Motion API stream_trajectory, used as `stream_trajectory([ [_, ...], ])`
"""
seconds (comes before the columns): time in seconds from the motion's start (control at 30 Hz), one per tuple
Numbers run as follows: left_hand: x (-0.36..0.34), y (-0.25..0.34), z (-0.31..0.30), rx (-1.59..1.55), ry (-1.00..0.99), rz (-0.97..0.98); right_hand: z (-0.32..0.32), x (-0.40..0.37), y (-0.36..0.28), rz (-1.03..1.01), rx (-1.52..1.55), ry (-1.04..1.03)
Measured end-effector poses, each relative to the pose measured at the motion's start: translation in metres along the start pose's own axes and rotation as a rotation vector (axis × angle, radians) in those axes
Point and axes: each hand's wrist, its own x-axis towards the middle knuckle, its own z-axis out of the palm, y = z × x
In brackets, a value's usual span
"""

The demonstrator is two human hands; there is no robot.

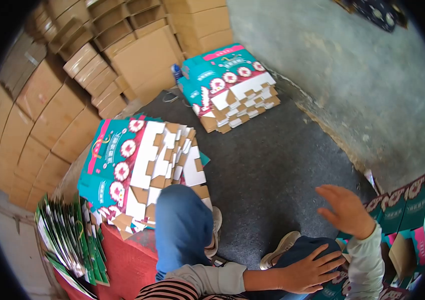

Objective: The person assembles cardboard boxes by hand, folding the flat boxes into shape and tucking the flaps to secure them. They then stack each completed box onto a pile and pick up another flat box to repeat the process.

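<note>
We have here: left hand (308,274), fingers spread, on the knee (302,247), seemingly for balance; right hand (346,212), empty, thumb and fingers apart, raised near teal boxes (393,217) at our right, probably placed for reach.

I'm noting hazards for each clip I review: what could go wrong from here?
The near stack of flat cartons has uneven, jutting edges right by the left knee, so a shift of that leg might scatter some. The open right hand is raised close to the teal boxes, and a careless swing could knock them.
</note>
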Motion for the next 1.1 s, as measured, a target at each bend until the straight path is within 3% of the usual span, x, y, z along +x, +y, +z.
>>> stream_trajectory([
  [0.1,-0.009,0.017,-0.036,-0.023,0.107,-0.024,0.007,0.041,-0.059,-0.14,0.063,-0.006],
  [0.13,-0.019,0.027,-0.059,-0.185,0.036,-0.066,0.014,0.05,-0.067,-0.14,0.079,-0.017],
  [0.23,-0.069,0.044,-0.117,-0.061,0.206,-0.156,0.05,0.075,-0.077,-0.108,0.051,-0.108],
  [0.33,-0.129,0.047,-0.22,0.417,0.443,-0.444,0.099,0.084,-0.062,-0.048,-0.067,-0.386],
  [0.37,-0.159,0.044,-0.236,0.481,0.509,-0.709,0.115,0.089,-0.055,-0.037,-0.068,-0.51],
  [0.4,-0.198,0.033,-0.244,0.578,0.557,-0.824,0.132,0.095,-0.05,-0.018,-0.072,-0.632],
  [0.43,-0.236,0.02,-0.249,0.676,0.608,-0.935,0.154,0.106,-0.043,0.05,0.057,-0.681],
  [0.5,-0.292,0.022,-0.247,0.731,0.457,-1.188,0.2,0.129,-0.034,0.184,0.32,-0.784],
  [0.57,-0.34,0.022,-0.224,0.824,0.37,-1.265,0.24,0.139,-0.063,0.618,1.506,-0.752],
  [0.63,-0.367,0.023,-0.209,0.872,0.314,-1.343,0.274,0.142,-0.089,0.735,1.695,-0.532],
  [0.73,-0.386,0.029,-0.201,0.851,0.275,-1.47,0.314,0.145,-0.099,0.695,1.23,-0.242],
  [0.83,-0.394,0.028,-0.199,0.739,0.212,-1.537,0.337,0.145,-0.085,0.639,0.95,-0.092],
  [1.0,-0.395,0.021,-0.156,0.393,0.205,-1.547,0.351,0.146,-0.073,0.604,0.874,-0.018],
  [1.1,-0.411,0.004,-0.152,0.413,0.187,-1.524,0.354,0.145,-0.072,0.594,0.862,0.008],
])
